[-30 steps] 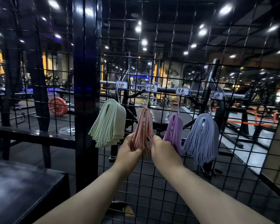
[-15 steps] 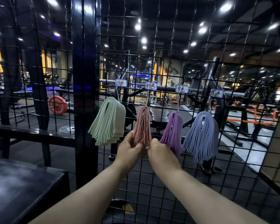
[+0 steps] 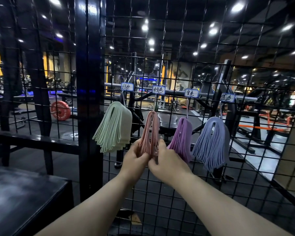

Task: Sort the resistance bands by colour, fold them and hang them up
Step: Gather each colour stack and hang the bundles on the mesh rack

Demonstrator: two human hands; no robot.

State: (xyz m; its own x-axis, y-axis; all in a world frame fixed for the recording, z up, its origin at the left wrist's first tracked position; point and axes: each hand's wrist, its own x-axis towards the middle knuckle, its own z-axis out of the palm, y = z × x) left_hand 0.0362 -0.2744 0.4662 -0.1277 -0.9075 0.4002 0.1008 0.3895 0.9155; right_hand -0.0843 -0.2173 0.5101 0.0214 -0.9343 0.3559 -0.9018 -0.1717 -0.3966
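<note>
Four folded bundles of resistance bands hang on a black wire grid (image 3: 203,193), each under a small handwritten label. From left to right: green bands (image 3: 113,127), pink bands (image 3: 151,128), purple bands (image 3: 183,136), blue bands (image 3: 211,142). My left hand (image 3: 134,158) grips the lower left side of the pink bundle. My right hand (image 3: 167,161) pinches its lower right side, fingers curled round the hanging ends. The bottom of the pink bundle is hidden behind both hands.
A thick black post (image 3: 89,99) stands left of the green bundle. A dark bench top (image 3: 19,198) lies at the lower left. Behind the grid are gym machines, a bench and a red weight plate (image 3: 60,112).
Both hands have stayed on the pink bundle and drawn closer together at its lower end. The view has shifted slightly.
</note>
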